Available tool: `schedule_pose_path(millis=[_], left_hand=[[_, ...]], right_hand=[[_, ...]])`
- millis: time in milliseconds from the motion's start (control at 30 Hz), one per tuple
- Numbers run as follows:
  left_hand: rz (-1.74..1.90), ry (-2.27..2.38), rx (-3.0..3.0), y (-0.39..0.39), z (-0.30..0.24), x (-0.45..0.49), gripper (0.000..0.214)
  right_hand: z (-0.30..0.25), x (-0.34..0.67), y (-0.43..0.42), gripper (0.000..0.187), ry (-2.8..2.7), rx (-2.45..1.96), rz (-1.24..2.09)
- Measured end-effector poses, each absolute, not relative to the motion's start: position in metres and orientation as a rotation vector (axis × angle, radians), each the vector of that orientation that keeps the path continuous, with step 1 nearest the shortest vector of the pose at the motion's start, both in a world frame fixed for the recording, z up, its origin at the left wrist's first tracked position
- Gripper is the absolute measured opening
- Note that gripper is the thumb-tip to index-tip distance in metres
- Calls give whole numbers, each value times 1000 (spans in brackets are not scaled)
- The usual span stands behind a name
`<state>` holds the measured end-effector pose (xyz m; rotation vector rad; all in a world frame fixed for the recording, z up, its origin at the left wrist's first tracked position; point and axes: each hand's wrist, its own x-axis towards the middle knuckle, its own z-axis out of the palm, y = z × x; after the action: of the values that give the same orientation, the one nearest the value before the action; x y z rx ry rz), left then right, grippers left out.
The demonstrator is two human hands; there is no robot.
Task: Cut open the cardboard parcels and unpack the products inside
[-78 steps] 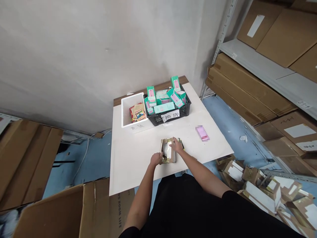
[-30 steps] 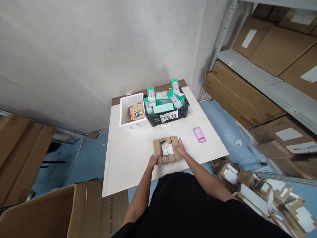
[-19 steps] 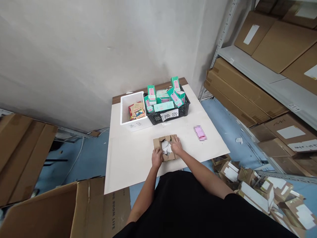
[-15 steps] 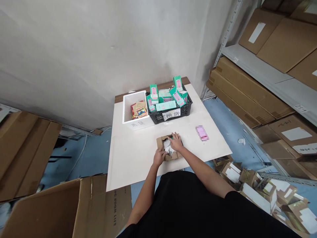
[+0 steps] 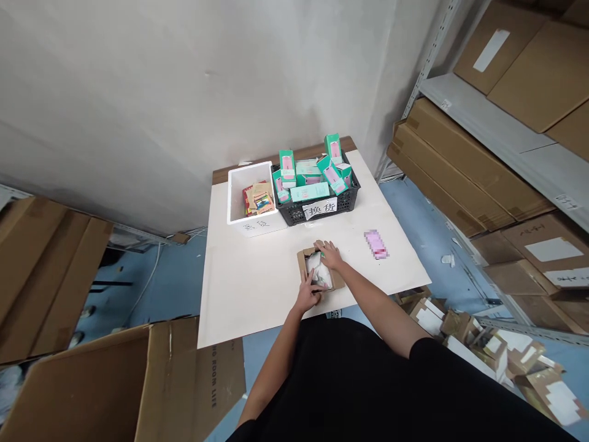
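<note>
A small open cardboard box (image 5: 338,282) sits near the front edge of the white-topped table (image 5: 243,288). White crumpled wrapping (image 5: 315,263) fills it, with a bit of green showing at the far right. My left hand (image 5: 308,294) is at the near left side of the box, fingers apart, two of them reaching in onto the wrapping. Over the far right rim lies my right hand (image 5: 329,254), gripping the box wall, its thumb toward the inside. What lies beneath the wrapping is hidden.
Behind stand a black basket (image 5: 294,216) of green-and-pink boxes (image 5: 310,191) and a white bin (image 5: 251,228) holding packets. A pixelated pink item (image 5: 376,244) lies right. A large carton (image 5: 175,368) stands lower left; shelves (image 5: 488,110) and discarded boxes (image 5: 519,350) line the right.
The box has shifted slightly and more white wrapping shows in it. My left hand has moved from the left flap to the near side, its fingers now over the wrapping.
</note>
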<state>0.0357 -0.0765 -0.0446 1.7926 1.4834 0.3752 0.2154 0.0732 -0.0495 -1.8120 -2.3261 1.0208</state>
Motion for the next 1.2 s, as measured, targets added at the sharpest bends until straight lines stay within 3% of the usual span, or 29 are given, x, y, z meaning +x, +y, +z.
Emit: schedule_pose_path(millis=[200,267,633,933,1200], left_hand=[[408,1527,1727,-78,-50,27,13],[423,1555,1737,-78,-53,31,12],[468,1640,1771,-83,-63,40,12],[576,1776,1799,-94,-54,54,17],[601,1812,1849,-96,-53,55,14]], right_hand=[[-58,224,53,40,-2216,-1693,685],[-58,218,53,35,-2259,-1764,655],[-41,191,85,48,-2439,-2069,902],[-5,216,23,29,-2329,-1696,546],[10,203,12,44,-2263,-1885,598]])
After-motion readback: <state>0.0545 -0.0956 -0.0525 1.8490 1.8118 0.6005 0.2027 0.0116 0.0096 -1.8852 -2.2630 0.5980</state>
